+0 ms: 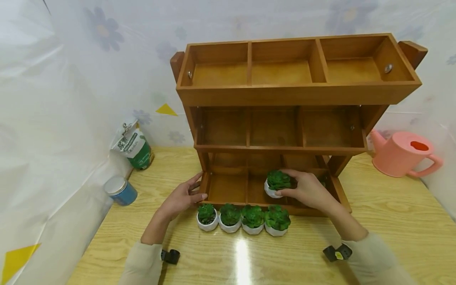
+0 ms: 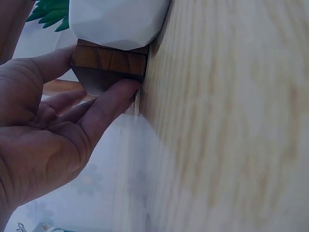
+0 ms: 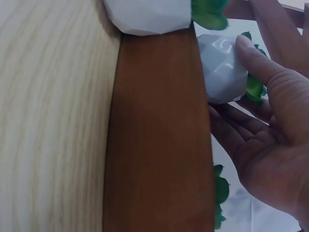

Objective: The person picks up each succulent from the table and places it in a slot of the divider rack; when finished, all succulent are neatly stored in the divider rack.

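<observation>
My right hand (image 1: 310, 190) pinches the white faceted pot of a potted succulent (image 1: 279, 180) between thumb and fingers, over the middle compartment of the bottom tier of a wooden shelf (image 1: 299, 95). In the right wrist view that pot (image 3: 223, 72) shows behind the tier's front board (image 3: 159, 130). My left hand (image 1: 181, 198) grips the left front corner of the bottom tier, its fingertips on the wood (image 2: 111, 59). Several more potted succulents (image 1: 252, 215) stand in a row on the table before the shelf. Green leaves (image 3: 220, 193) of another plant peek from the right compartment, mostly hidden.
On the right stands a pink watering can (image 1: 400, 154). A blue jar with a pale lid (image 1: 121, 190) and a green and white pouch (image 1: 135, 146) with a clip are at the left. The shelf's upper two tiers each have three compartments. Patterned sheeting hangs behind.
</observation>
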A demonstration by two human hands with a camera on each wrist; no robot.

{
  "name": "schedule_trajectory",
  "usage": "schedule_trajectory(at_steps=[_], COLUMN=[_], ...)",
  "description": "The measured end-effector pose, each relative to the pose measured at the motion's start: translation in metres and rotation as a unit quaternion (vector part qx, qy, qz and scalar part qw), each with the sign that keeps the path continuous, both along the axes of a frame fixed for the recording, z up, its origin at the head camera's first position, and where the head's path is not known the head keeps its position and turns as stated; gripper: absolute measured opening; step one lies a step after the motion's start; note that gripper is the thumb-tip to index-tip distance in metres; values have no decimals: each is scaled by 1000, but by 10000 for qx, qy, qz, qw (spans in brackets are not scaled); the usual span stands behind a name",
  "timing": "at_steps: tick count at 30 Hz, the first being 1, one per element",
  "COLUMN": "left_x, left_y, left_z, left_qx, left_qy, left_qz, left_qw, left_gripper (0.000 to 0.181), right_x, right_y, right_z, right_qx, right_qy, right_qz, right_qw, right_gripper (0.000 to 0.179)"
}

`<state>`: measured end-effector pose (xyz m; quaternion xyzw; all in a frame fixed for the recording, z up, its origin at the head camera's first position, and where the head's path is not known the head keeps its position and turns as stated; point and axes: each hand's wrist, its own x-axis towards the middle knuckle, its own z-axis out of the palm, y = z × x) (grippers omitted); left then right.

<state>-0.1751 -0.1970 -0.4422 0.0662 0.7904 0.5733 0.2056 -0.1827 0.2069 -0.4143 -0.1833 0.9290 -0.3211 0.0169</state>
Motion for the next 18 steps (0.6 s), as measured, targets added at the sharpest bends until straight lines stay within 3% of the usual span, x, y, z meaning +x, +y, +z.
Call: schedule_trajectory(at_steps=[18], left_x=[-1], left_y=[-2], left_z=[-2], left_qx=[-71], left_qy=[-1], left_qz=[-19], left_qw=[10000], left_gripper=[80], right_x=[-17], right_y=[-27], right_z=[-13], right_qx=[353], right_qy=[-135], right_qz=[327], right_qw=[9988], right_gripper=[73])
